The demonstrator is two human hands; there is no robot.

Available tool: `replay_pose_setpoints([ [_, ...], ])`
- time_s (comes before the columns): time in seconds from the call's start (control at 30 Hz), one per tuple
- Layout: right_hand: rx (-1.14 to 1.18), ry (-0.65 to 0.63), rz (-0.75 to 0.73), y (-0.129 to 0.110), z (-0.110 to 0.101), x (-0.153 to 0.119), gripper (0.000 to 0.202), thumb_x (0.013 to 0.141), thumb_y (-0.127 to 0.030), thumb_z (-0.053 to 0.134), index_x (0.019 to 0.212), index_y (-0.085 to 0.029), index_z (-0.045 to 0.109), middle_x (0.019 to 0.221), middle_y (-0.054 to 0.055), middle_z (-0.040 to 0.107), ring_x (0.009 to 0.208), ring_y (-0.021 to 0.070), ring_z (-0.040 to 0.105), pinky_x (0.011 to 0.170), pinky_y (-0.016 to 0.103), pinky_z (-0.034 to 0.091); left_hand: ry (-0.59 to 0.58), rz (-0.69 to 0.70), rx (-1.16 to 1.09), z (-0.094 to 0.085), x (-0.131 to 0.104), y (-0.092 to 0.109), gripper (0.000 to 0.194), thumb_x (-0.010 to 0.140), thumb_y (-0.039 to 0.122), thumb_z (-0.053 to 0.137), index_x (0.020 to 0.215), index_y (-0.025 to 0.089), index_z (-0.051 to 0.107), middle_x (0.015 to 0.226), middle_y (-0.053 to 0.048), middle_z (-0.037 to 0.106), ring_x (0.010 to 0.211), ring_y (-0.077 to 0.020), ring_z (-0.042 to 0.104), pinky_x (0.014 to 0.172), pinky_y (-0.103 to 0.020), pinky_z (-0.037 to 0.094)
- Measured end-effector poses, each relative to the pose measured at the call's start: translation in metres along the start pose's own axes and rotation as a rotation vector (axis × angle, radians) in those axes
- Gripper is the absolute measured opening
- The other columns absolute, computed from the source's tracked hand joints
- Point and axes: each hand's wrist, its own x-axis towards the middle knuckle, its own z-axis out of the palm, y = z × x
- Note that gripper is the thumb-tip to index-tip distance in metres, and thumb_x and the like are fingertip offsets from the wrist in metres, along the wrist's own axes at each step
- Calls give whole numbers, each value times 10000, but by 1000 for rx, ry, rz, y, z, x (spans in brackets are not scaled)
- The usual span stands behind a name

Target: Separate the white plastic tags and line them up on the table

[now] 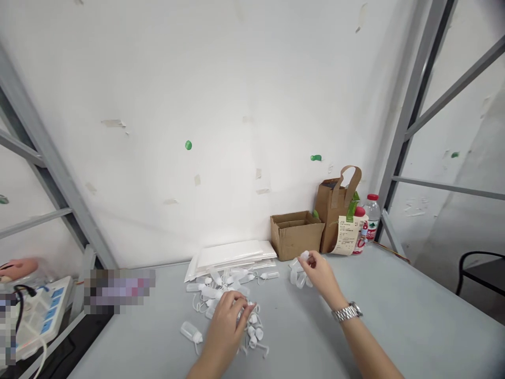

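A loose pile of small clear plastic squeeze bottles (213,293) with white caps and thin white tubes lies on the grey table. My left hand (229,321) is over the near part of this pile, fingers bent and thumb drawn in; what is between the fingertips is hidden. One squeeze bottle (190,331) lies apart, left of that hand. To the right, my right hand (320,271) pinches a small plastic bottle (304,255) by its whitish end. Beneath its fingers is a smaller cluster of clear bottles (300,276), in front of the cardboard box.
Behind the pile lies a stack of white padded envelopes (229,255). An open cardboard box (298,237), a brown paper bag (329,210) with a receipt (346,235), and a red-capped water bottle (371,216) stand along the wall. A power strip (57,308) is at far left.
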Motion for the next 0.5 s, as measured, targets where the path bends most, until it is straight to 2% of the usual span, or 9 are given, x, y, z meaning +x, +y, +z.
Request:
replay_pose_setpoints([
  [0.13,-184,-19,-34,6,7,0,240,808,-340,456,745,-160,602,759,78,634,780,230,549,676,318,324,-28,-14,-1,-1,0,-1,247,878,313,379,770,211,576,865,-39,570,861,-184,522,774,-339,441],
  [0.2,-257,-48,-64,7,9,-1,215,811,-297,463,777,-158,623,826,97,650,839,247,548,693,326,311,-44,-17,1,-1,-1,0,253,882,310,370,775,210,576,871,-42,569,863,-185,520,777,-341,437],
  [0.33,-365,-105,-122,9,11,-1,198,815,-237,467,896,-169,635,891,91,667,890,246,549,711,324,302,-56,-11,10,1,-2,0,257,881,301,364,775,209,580,867,-45,570,853,-189,521,769,-343,435],
  [0.5,-472,-152,-177,13,11,-2,182,802,-229,499,887,-160,645,896,93,661,908,263,536,723,340,296,-54,-26,9,0,-1,0,272,886,300,349,772,207,578,868,-49,567,853,-190,519,765,-345,432],
])
